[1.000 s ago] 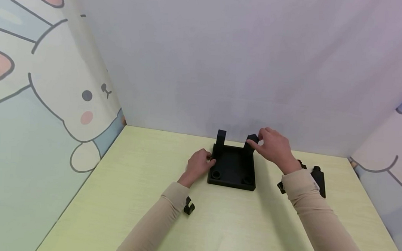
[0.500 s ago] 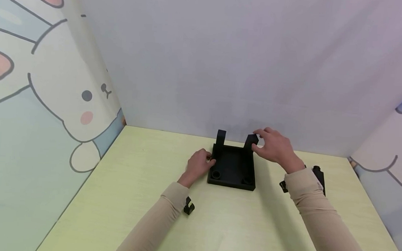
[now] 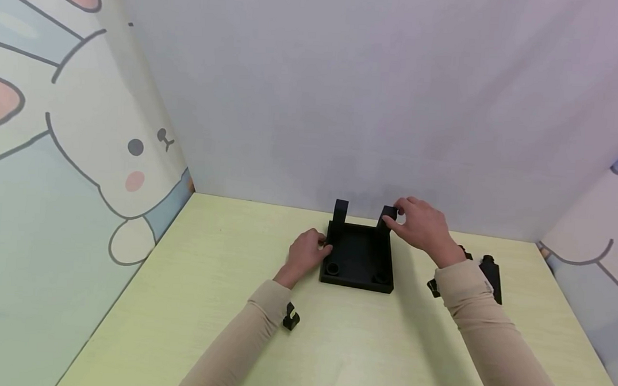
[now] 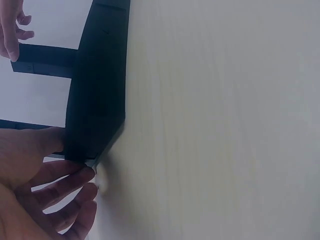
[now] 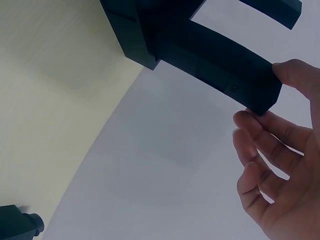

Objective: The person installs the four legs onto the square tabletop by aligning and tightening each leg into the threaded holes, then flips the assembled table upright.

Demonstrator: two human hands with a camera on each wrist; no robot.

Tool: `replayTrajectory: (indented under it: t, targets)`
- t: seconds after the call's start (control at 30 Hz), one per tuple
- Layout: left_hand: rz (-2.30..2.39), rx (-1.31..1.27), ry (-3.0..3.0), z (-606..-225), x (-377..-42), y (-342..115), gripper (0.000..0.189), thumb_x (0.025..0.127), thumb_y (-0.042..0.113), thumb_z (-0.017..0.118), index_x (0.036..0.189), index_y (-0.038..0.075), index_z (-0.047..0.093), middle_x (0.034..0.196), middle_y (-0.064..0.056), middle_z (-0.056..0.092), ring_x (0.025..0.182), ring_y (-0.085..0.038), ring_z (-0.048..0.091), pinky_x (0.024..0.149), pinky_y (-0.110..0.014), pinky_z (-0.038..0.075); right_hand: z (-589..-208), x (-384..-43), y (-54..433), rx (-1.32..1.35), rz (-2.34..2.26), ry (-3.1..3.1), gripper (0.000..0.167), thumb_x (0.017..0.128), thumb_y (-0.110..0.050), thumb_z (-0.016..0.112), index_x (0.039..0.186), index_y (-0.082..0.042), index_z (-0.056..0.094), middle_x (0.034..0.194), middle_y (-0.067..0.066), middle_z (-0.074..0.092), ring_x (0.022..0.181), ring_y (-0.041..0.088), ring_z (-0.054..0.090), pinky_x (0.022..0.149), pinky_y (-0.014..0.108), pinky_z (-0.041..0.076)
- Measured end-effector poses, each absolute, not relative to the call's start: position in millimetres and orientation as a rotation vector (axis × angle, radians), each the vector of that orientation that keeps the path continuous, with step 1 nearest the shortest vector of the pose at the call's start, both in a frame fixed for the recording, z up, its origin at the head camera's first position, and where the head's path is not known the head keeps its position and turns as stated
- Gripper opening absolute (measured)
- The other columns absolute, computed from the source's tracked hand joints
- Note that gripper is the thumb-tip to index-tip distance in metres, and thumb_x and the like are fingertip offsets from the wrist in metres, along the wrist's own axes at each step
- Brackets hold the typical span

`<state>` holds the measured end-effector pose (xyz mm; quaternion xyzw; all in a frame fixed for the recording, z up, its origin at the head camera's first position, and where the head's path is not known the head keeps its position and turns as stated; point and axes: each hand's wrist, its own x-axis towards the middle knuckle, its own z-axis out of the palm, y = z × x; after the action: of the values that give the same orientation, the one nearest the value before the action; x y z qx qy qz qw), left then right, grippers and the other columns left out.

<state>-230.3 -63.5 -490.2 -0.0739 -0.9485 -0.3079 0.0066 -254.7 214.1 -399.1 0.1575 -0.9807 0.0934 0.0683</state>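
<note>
A black square panel with a raised rim lies on the table, its open side up. Two black legs rise from its back corners, the left leg and the right leg. Round sockets show at its front corners. My left hand holds the panel's left edge, with the thumb on the inner side and fingers outside, as the left wrist view shows. My right hand pinches the top end of the right leg between thumb and fingers; the other fingers are loosely curled.
A small black part lies beside the left sleeve. On the right, a black piece with a round peg and a smaller black part lie partly behind the right sleeve. A pale cloth wall stands close behind the panel.
Half a second ago the right fingers were spread slightly off the right leg's top; now they pinch it again. The left hand and the panel stay put.
</note>
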Motion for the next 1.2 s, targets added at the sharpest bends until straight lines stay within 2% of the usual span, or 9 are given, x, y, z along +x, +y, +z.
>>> replayTrajectory:
  t: [0.2, 0.33, 0.57, 0.77, 1.07, 1.2]
  targets:
    - [-0.958, -0.222, -2.963, -489.6, -229.6, -63.6, 0.025, 0.095, 0.026, 0.072, 0.11, 0.007, 0.077, 0.107, -0.009, 0.072, 0.09, -0.02, 0.067, 0.074, -0.037, 0.057, -400.1, -255.4, 214.1, 0.482, 0.26, -2.92, 0.043, 0.098, -0.044, 0.064, 0.112, -0.004, 0.066, 0.102, 0.015, 0.068, 0.081, 0.028, 0.063, 0.063, 0.046, 0.052]
    - [-0.96, -0.213, -2.966, -490.2, -231.0, -63.0, 0.023, 0.094, 0.026, 0.072, 0.108, 0.008, 0.078, 0.106, -0.008, 0.073, 0.089, -0.02, 0.067, 0.073, -0.037, 0.056, -401.3, -254.3, 214.4, 0.47, 0.266, -2.918, 0.045, 0.098, -0.045, 0.064, 0.114, -0.003, 0.066, 0.105, 0.016, 0.069, 0.081, 0.028, 0.064, 0.064, 0.047, 0.053]
    - [-0.95, -0.217, -2.978, -489.5, -231.5, -61.9, 0.02, 0.094, 0.026, 0.072, 0.103, 0.009, 0.078, 0.103, -0.007, 0.074, 0.083, -0.017, 0.065, 0.067, -0.033, 0.053, -403.4, -247.8, 217.9, 0.43, 0.325, -2.95, 0.051, 0.099, -0.046, 0.063, 0.123, -0.002, 0.065, 0.11, 0.017, 0.067, 0.089, 0.031, 0.065, 0.072, 0.05, 0.055]
    - [-0.963, -0.206, -2.979, -487.3, -232.2, -61.9, 0.021, 0.094, 0.025, 0.072, 0.105, 0.008, 0.079, 0.105, -0.007, 0.075, 0.089, -0.02, 0.069, 0.071, -0.037, 0.056, -406.3, -239.4, 230.6, 0.42, 0.345, -2.965, 0.048, 0.096, -0.041, 0.066, 0.123, -0.002, 0.066, 0.115, 0.019, 0.068, 0.097, 0.034, 0.067, 0.077, 0.053, 0.056]
    - [-0.986, -0.191, -2.971, -488.9, -234.4, -64.1, 0.027, 0.094, 0.025, 0.072, 0.114, 0.006, 0.077, 0.111, -0.009, 0.075, 0.1, -0.024, 0.071, 0.082, -0.043, 0.059, -416.9, -227.1, 260.6, 0.352, 0.354, -3.012, 0.045, 0.096, -0.037, 0.065, 0.122, -0.001, 0.067, 0.115, 0.021, 0.067, 0.095, 0.035, 0.067, 0.071, 0.053, 0.055]
    - [-0.998, -0.189, -2.968, -490.3, -234.8, -64.6, 0.028, 0.094, 0.025, 0.072, 0.114, 0.006, 0.077, 0.111, -0.009, 0.075, 0.1, -0.024, 0.071, 0.082, -0.043, 0.059, -423.0, -220.4, 274.5, 0.316, 0.354, -3.038, 0.045, 0.097, -0.038, 0.064, 0.122, 0.0, 0.067, 0.115, 0.022, 0.067, 0.092, 0.034, 0.067, 0.065, 0.049, 0.054]
